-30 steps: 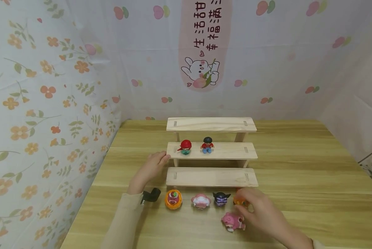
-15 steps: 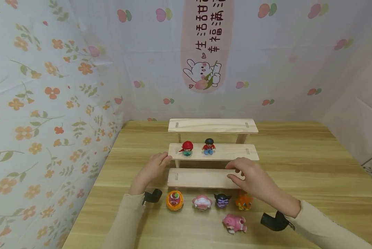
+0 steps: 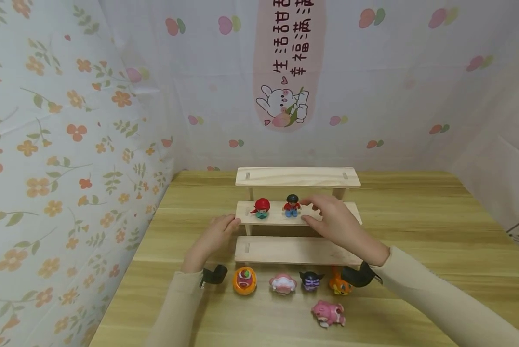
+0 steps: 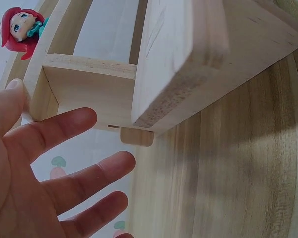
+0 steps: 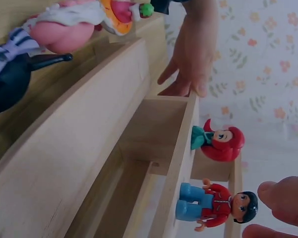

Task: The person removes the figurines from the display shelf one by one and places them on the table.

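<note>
A three-tier wooden shelf (image 3: pixel 298 249) stands on the table. On its middle board sit a red-haired toy figure (image 3: pixel 262 208) in green and a black-haired toy figure (image 3: pixel 291 206) with red jacket and blue trousers. My left hand (image 3: pixel 213 237) is at the left end of that board; in the left wrist view its thumb (image 4: pixel 14 91) touches the board's edge while the other fingers spread out straight. Just right of the black-haired figure is my right hand (image 3: pixel 335 222), thumb and forefinger parted. The right wrist view shows its fingertips (image 5: pixel 280 196) close to the figure's head.
In front of the shelf stand an orange cake-like toy (image 3: pixel 245 281), a pink-and-white toy (image 3: pixel 283 284), a black-and-purple toy (image 3: pixel 311 281) and an orange toy (image 3: pixel 339 285). A pink toy (image 3: pixel 328 313) lies nearer. Patterned cloth (image 3: pixel 198 86) hangs behind.
My right hand has risen from the orange toy, over the lower board, and moved left to beside the black-haired figure. My left hand stays at the board's end.
</note>
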{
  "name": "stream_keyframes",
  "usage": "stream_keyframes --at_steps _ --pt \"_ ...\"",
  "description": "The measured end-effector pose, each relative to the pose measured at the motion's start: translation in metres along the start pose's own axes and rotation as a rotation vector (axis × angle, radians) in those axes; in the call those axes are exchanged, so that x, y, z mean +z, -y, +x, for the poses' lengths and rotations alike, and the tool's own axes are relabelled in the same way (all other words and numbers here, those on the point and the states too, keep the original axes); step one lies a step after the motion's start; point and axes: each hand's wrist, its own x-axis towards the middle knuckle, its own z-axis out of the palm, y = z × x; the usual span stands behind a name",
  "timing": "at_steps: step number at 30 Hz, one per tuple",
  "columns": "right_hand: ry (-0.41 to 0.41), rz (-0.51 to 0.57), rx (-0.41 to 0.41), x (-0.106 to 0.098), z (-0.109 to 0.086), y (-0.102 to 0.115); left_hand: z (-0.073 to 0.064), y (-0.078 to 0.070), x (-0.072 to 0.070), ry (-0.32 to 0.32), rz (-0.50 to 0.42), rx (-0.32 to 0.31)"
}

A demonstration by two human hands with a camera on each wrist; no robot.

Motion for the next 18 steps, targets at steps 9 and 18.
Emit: stream_keyframes --at_steps 9,18 --pt "-0.019 0.024 -0.009 0.016 0.014 -0.005 0.0 0.002 0.002 -0.014 -0.003 0.049" --pt "-0.05 0.018 -0.064 0.024 0.02 -0.005 -0.001 0.003 0.001 -0.021 -0.002 0.051"
